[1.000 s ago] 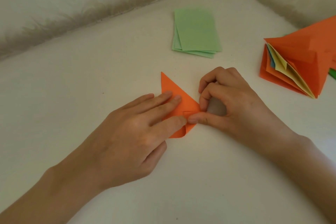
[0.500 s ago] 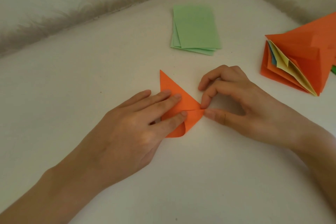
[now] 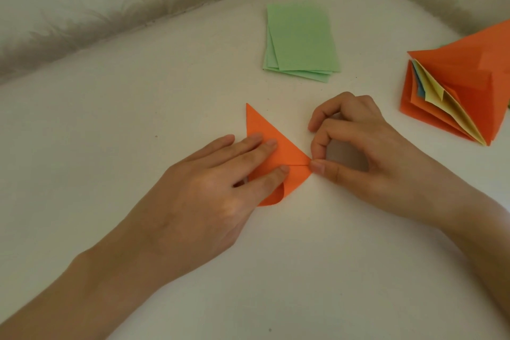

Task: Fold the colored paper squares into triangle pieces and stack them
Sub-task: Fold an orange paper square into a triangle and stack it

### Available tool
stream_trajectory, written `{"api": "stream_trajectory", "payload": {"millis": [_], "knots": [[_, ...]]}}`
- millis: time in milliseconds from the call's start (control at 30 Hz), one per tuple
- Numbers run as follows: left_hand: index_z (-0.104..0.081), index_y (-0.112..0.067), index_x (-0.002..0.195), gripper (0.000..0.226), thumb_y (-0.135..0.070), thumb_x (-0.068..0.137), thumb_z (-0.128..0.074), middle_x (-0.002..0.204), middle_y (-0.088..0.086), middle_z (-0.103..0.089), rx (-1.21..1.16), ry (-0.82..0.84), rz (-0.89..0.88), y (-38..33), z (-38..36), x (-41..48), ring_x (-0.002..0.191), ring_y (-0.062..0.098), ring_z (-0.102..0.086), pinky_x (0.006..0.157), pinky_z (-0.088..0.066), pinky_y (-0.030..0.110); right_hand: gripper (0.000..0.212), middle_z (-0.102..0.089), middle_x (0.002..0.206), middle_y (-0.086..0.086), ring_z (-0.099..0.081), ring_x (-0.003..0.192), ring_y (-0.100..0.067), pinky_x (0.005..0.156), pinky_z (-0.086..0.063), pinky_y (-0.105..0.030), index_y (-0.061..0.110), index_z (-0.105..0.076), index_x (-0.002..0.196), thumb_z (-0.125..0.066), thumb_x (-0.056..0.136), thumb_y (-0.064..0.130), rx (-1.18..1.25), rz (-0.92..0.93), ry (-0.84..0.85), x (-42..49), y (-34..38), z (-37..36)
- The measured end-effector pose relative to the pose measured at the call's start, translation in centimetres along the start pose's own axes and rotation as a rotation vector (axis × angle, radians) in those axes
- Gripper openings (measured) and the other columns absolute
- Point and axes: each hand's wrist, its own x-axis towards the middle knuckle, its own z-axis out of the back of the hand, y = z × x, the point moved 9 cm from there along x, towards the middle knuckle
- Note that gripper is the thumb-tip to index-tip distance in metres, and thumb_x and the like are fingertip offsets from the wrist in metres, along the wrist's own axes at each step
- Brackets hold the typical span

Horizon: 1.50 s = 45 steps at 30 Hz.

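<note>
The half-folded orange paper lay flat near the middle of the white surface. Its long edge ran away from the person, and its sharp right-hand point faced the right hand, whose thumb and curled forefinger pinched that tip. The left hand pressed straight fingers on the sheet's left half, where a loose flap curled up. Unfolded green sheets sat well beyond. The stack of finished pieces lay far right, nearer the right hand, and fuzzy pale fabric edged the surface.
</note>
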Motion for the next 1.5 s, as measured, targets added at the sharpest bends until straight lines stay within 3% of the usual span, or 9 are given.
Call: {"api": "stream_trajectory", "payload": {"millis": [300,433,600,867,967,1067,1167,1267,1500], "knots": [[-0.070,-0.006,0.111,0.039,-0.007,0.082,-0.044,0.119,0.019,-0.064,0.001,-0.010,-0.005,-0.1,0.0,0.1,0.108,0.034,-0.063,0.097,-0.045,0.044,0.015,-0.045,0.106,0.013,-0.034,0.103,-0.001,0.084,-0.025,-0.002,0.030,-0.053,0.081,-0.058,0.076,0.043,0.046,-0.063,-0.015,0.2,-0.3,0.1],[-0.070,-0.006,0.111,0.038,-0.007,0.082,-0.046,0.118,0.019,-0.065,0.000,-0.005,0.003,0.0,-0.1,0.1,0.108,0.035,-0.063,0.093,-0.039,0.042,0.028,-0.041,0.102,0.010,-0.031,0.094,-0.007,0.084,-0.028,-0.010,0.026,-0.049,0.090,-0.043,0.082,0.052,-0.110,-0.038,-0.117,0.1,0.0,0.0],[-0.071,-0.007,0.108,0.037,-0.008,0.081,-0.046,0.116,0.017,-0.066,0.003,-0.025,-0.001,-0.1,0.1,0.1,0.107,0.033,-0.064,0.094,-0.045,0.044,0.025,-0.035,0.104,0.011,-0.027,0.096,-0.006,0.080,-0.030,-0.016,0.025,-0.050,0.096,-0.039,0.085,0.045,-0.168,-0.019,-0.133,0.0,0.1,-0.2],[-0.072,-0.007,0.107,0.037,-0.006,0.081,-0.045,0.116,0.018,-0.066,0.025,-0.044,-0.016,-0.2,0.1,0.2,0.105,0.033,-0.065,0.086,-0.051,0.052,0.015,-0.033,0.106,0.013,-0.029,0.099,-0.006,0.087,-0.021,-0.005,0.035,-0.045,0.097,-0.037,0.085,0.039,-0.123,0.029,-0.062,-0.1,-0.2,-0.3],[-0.073,-0.007,0.104,0.037,-0.007,0.080,-0.045,0.114,0.019,-0.067,0.031,-0.047,-0.020,-0.2,0.2,0.2,0.102,0.034,-0.066,0.084,-0.050,0.053,0.021,-0.035,0.104,0.013,-0.029,0.098,-0.006,0.085,-0.024,-0.009,0.031,-0.047,0.097,-0.034,0.087,0.044,-0.098,-0.002,-0.100,0.0,-0.3,-0.1],[-0.072,-0.006,0.104,0.037,-0.007,0.080,-0.044,0.112,0.018,-0.068,0.040,-0.038,-0.015,-0.3,0.2,0.4,0.100,0.033,-0.067,0.090,-0.051,0.046,0.030,-0.032,0.104,0.012,-0.025,0.096,-0.004,0.080,-0.022,-0.017,0.023,-0.049,0.099,-0.035,0.089,0.049,-0.227,0.020,-0.157,0.1,0.3,-0.3],[-0.068,-0.009,0.108,0.038,-0.004,0.079,-0.043,0.112,0.017,-0.067,0.013,-0.038,0.014,-0.1,0.3,0.4,0.098,0.032,-0.067,0.092,-0.039,0.042,0.031,-0.031,0.104,0.011,-0.023,0.096,-0.003,0.082,-0.020,-0.018,0.023,-0.049,0.100,-0.036,0.088,0.048,-0.240,0.023,-0.159,0.0,0.3,-0.5],[-0.053,-0.017,0.116,0.038,-0.004,0.083,-0.041,0.116,0.012,-0.055,-0.027,-0.057,0.016,-0.1,0.8,0.5,0.097,0.028,-0.053,0.098,-0.034,0.038,0.030,-0.030,0.104,0.012,-0.023,0.097,-0.003,0.084,-0.020,-0.020,0.026,-0.049,0.100,-0.035,0.087,0.049,-0.224,0.023,-0.163,0.1,0.3,-0.4],[-0.066,-0.015,0.118,0.046,-0.004,0.083,-0.038,0.100,0.008,-0.060,-0.017,0.040,-0.042,-1.0,-0.3,0.9,0.084,0.018,-0.039,0.087,-0.032,0.030,0.032,-0.032,0.105,0.010,-0.022,0.097,-0.003,0.083,-0.018,-0.019,0.028,-0.048,0.098,-0.032,0.084,0.052,-0.237,0.025,-0.151,0.2,0.4,-0.5]]}}
